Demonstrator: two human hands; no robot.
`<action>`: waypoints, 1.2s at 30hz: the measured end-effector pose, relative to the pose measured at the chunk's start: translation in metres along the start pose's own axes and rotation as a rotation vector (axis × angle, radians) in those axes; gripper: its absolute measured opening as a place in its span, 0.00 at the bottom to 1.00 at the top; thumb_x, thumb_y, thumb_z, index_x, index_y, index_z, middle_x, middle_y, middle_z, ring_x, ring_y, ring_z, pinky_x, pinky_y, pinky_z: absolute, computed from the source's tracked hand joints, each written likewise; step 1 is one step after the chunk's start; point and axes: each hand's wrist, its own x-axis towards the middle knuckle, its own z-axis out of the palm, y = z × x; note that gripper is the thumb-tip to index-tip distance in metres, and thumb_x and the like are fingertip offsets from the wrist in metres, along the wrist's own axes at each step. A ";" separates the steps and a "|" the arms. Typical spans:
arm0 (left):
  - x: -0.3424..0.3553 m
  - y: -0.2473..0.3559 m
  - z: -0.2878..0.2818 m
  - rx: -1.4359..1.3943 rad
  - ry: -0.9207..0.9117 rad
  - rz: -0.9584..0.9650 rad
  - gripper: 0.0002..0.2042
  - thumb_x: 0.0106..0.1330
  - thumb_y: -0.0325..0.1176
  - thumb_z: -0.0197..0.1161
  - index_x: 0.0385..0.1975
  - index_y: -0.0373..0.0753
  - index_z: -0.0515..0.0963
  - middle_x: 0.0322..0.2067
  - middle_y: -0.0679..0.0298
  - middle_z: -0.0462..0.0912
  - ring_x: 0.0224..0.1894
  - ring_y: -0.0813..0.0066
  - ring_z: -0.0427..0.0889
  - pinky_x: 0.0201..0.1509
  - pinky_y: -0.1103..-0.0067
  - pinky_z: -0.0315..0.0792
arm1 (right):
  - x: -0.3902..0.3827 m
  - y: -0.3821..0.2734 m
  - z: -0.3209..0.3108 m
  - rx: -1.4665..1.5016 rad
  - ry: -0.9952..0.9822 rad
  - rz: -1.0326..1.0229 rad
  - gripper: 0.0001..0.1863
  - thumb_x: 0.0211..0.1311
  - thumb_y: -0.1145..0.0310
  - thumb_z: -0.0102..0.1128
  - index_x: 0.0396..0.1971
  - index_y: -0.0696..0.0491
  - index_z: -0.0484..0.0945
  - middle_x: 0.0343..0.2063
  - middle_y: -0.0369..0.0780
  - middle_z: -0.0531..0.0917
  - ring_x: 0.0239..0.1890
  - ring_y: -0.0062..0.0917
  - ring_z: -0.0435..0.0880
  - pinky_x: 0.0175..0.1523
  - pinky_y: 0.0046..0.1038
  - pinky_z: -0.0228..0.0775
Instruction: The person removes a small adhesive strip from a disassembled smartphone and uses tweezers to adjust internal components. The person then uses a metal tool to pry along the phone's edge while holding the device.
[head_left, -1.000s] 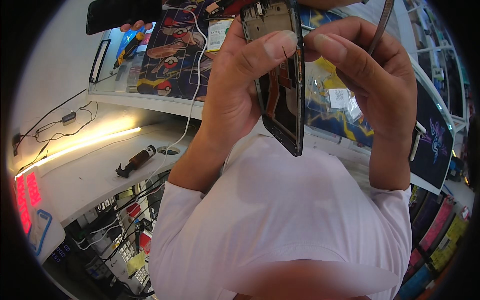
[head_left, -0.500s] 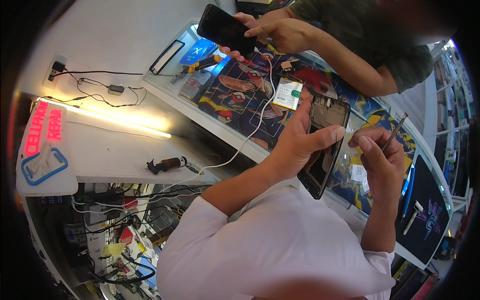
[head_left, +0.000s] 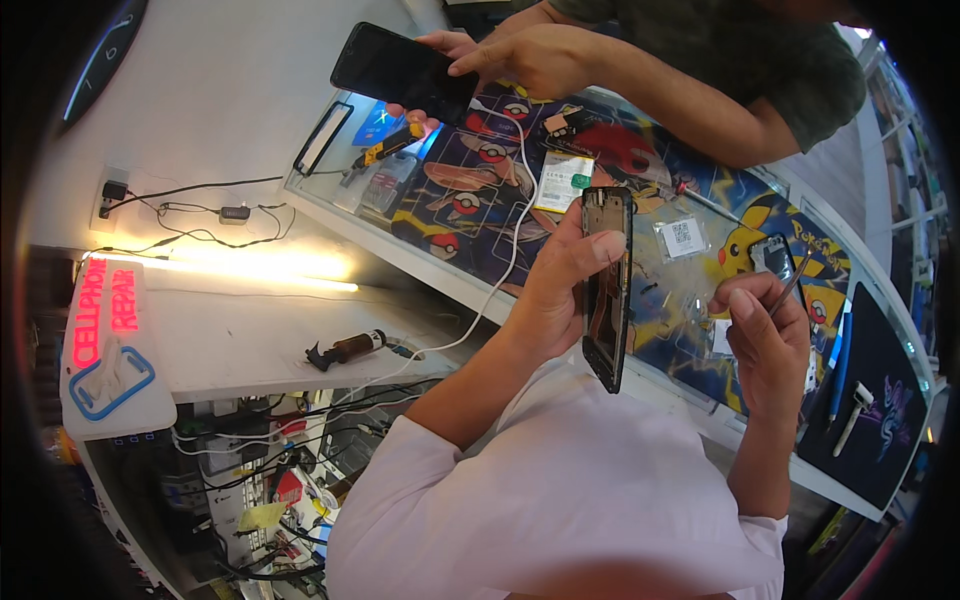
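Observation:
My left hand [head_left: 570, 280] is closed round the side of an opened phone housing [head_left: 607, 330], thumb across its upper part. The housing is dark, held nearly upright and seen at a slant, with bare inner parts showing. To the right, my right hand [head_left: 765, 325] pinches a slim metal tool [head_left: 792, 284] that points up and away, apart from the housing. Just beyond that hand lies a small dark, shiny part [head_left: 770, 256]. A white battery [head_left: 563, 182] with a green spot rests on the patterned mat [head_left: 470, 160] beyond my left hand.
Across the counter another person's hands [head_left: 530, 62] hold a black phone [head_left: 400, 72] with a white cable [head_left: 525, 165]. Small clear bags [head_left: 682, 238] lie on the mat. Blue pen-like tools [head_left: 838, 365] and a small brush [head_left: 853, 418] are at right; a brown bottle [head_left: 355, 346] lies left.
The phone housing has turned more edge-on and shifted left with my left hand. My right hand still pinches the tool. The whole view has shifted slightly.

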 end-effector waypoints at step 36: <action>0.015 -0.030 -0.055 -0.168 0.025 -0.091 0.30 0.67 0.55 0.59 0.59 0.40 0.63 0.46 0.61 0.68 0.24 0.73 0.76 0.25 0.80 0.71 | 0.010 0.055 -0.012 -0.579 0.096 -0.216 0.11 0.64 0.78 0.61 0.46 0.62 0.78 0.30 0.38 0.79 0.27 0.17 0.72 0.35 0.18 0.65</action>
